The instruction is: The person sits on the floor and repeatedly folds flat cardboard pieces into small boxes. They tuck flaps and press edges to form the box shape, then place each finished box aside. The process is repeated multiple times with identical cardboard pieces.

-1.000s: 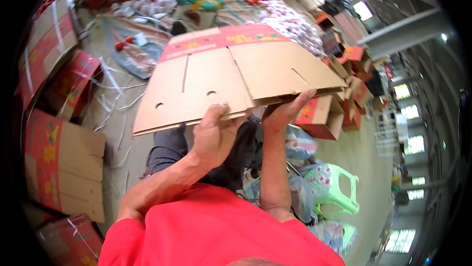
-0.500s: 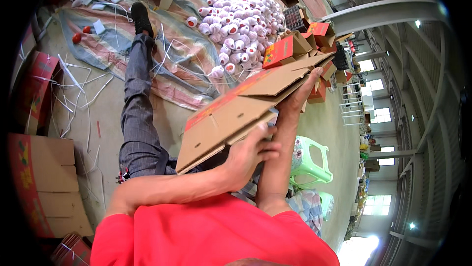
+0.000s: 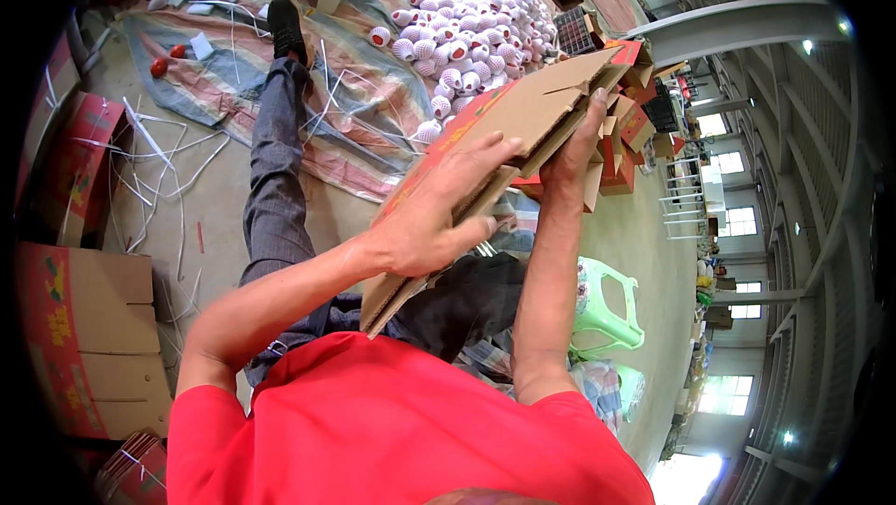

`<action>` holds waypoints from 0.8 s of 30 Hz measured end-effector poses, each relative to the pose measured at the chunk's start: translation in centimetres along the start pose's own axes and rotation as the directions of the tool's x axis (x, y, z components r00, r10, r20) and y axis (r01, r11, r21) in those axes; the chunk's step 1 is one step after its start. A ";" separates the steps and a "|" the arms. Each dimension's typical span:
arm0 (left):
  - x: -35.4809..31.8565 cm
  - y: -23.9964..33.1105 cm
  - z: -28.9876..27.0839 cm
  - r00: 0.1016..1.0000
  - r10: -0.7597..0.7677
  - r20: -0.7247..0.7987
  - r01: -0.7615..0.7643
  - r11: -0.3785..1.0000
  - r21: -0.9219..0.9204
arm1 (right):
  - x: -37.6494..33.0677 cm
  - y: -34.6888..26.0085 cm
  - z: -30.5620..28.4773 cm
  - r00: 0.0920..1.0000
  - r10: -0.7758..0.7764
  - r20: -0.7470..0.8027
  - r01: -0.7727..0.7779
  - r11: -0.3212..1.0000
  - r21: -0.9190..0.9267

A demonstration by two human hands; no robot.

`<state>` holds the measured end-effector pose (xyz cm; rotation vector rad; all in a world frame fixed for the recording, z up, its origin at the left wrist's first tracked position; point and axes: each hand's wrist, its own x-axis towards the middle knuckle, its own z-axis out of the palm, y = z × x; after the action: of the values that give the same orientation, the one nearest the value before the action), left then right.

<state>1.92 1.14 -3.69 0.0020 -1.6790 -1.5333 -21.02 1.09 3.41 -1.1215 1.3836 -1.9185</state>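
A flattened cardboard carton with a red printed side is tilted in front of my chest. My right hand grips its far right edge, with the thumb along the rim. Across the brown face nearer me lies my left hand, fingers stretched out and thumb apart beside the carton's folded edge. The palm covers part of the panel. Below the carton, dark cloth over my lap shows between my forearms.
Foam-netted fruit lies piled on a striped tarp. Opened red cartons are beyond my right hand. A green plastic stool stands at right. Folded cartons and loose white straps are at left.
My left hand has moved from the carton's lower right edge up onto its face, and its fingers have spread. The carton has tipped more steeply; my right hand still grips its far edge.
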 end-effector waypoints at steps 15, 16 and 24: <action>-0.8 -2.8 -1.5 0.986 0.160 0.041 -0.164 0.981 0.106 | -1.9 -4.7 1.1 0.948 0.317 0.038 -0.298 0.920 -0.254; -0.7 -2.8 -2.0 0.976 0.193 0.102 -0.210 0.959 0.189 | -2.0 -4.9 1.3 0.943 0.331 0.030 -0.306 0.901 -0.306; -2.4 -4.2 -1.6 0.939 0.298 -0.173 -0.279 0.952 0.127 | 0.6 -6.6 -1.8 0.903 0.405 0.143 -0.236 0.746 -0.623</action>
<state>2.18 0.00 -8.65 -0.0417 -1.5264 -1.1889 -22.55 3.79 9.57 -1.2480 1.9327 -1.0453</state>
